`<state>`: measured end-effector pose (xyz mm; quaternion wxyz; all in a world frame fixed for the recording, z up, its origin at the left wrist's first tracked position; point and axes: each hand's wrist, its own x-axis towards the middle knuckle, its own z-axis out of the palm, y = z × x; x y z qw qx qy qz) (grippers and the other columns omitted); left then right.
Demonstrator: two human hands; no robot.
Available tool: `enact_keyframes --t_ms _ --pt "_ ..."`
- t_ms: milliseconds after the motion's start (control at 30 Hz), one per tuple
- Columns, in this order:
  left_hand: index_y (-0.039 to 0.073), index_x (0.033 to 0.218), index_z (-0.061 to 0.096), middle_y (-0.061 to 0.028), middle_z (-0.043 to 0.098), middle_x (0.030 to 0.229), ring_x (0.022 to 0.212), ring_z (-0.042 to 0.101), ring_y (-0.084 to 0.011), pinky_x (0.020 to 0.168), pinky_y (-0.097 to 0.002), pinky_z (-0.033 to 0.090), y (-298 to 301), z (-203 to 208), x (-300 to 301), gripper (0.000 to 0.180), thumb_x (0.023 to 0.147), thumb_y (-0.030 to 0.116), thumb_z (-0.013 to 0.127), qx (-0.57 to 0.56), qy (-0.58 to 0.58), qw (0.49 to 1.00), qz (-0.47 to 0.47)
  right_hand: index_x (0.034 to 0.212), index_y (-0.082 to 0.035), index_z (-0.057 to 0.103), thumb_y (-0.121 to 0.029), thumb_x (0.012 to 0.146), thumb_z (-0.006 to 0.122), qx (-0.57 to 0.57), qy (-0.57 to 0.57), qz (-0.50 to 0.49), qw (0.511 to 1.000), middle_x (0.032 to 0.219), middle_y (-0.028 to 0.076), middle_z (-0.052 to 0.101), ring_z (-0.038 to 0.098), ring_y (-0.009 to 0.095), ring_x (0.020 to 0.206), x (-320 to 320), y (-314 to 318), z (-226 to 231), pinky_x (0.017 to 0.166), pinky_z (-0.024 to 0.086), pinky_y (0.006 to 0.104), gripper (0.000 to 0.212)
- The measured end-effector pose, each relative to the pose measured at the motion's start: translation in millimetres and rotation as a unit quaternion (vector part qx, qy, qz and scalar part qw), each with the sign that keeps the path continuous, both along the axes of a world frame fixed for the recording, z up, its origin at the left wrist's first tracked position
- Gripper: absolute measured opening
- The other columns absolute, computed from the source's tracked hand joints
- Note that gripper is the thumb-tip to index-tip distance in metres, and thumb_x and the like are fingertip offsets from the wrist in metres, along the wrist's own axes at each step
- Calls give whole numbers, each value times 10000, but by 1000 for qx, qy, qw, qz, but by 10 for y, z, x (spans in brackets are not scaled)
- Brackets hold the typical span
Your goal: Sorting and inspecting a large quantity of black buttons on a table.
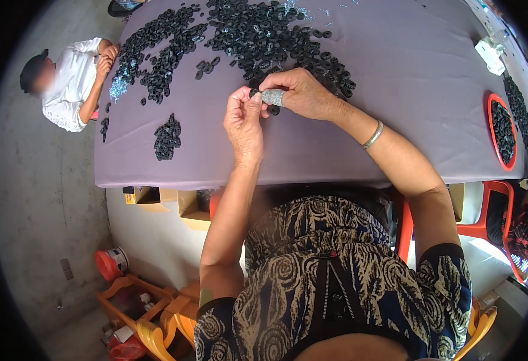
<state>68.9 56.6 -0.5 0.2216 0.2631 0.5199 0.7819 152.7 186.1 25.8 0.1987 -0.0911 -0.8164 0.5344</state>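
Dark cloth swirled with cream, the patterned garment (360,283) fills the near view, and out past it go two bare forearms to the action! The left hand (244,126) has a narrow pinch, thumb and fingertips closed on a small black rounded piece (253,93), up above the purple-grey fabric tablecloth (360,144). The right hand (306,95) comes in to meet it, fingers bunched, with a grey speckled wrap (273,97) on one digit right beside the piece; whether that hand grips anything itself, I cannot tell. Here's the danger: so little of the piece is held that an uneven push could well pop it loose, and a bulky wrap may dull the feel. Drop it, and the wide heap of glossy black pieces (252,33) lies just beyond, so a lookalike could vanish in there. A loose black piece (273,110) shows under the hands too, easily knocked by a careless knuckle. Watch the right as well: the red-rimmed round basin (492,129), full of black pieces, sits near the table's edge, and a bump from a swinging elbow might spill it.
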Motion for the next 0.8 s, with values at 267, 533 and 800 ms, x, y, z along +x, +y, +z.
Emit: enact_keyframes --t_ms 267,533,800 --pt "0 1068 581 -13 574 821 694 562 -92 598 -223 477 8 -4 8 148 921 12 583 -18 -2 1000 9 966 -42 692 -111 888 602 -64 -82 37 994 758 -8 641 534 49 687 41 96 91 622 438 209 137" --pt "-8 1049 627 -3 579 828 699 562 -83 594 -219 470 9 36 51 170 888 40 651 -39 4 999 -10 984 -40 688 -59 881 575 -152 -25 21 988 787 -14 636 531 50 707 73 179 142 617 428 203 154" --pt "-16 1059 631 15 559 818 687 519 -63 597 -202 437 6 -29 26 183 892 57 652 -60 38 997 -20 928 -9 683 -97 863 622 -12 -19 21 1000 747 -14 646 553 52 706 73 209 121 656 452 222 125"
